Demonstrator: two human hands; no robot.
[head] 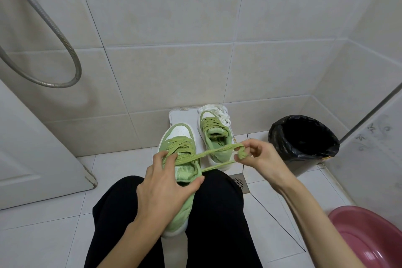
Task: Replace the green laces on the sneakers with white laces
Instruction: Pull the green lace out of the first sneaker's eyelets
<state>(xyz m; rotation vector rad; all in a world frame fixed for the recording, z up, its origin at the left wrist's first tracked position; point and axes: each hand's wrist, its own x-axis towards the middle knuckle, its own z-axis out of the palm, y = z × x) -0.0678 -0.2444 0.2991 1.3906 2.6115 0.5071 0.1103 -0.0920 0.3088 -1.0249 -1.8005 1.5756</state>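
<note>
A green and white sneaker (178, 137) rests between my knees, toe pointing away, still threaded with a green lace (214, 152). My left hand (165, 183) grips the sneaker's upper around the tongue. My right hand (258, 154) pinches the loose ends of the green lace and holds them out taut to the right. The second sneaker (214, 135) stands further away on a white board (175, 116), also with green laces. A bundle of white laces (220, 111) lies at its toe.
A bin with a black liner (303, 139) stands at the right by the wall. A pink basin (369, 239) sits at the lower right. A floor drain (240, 181) lies beside my right knee. A shower hose (54, 35) hangs at the left above a white door (32, 148).
</note>
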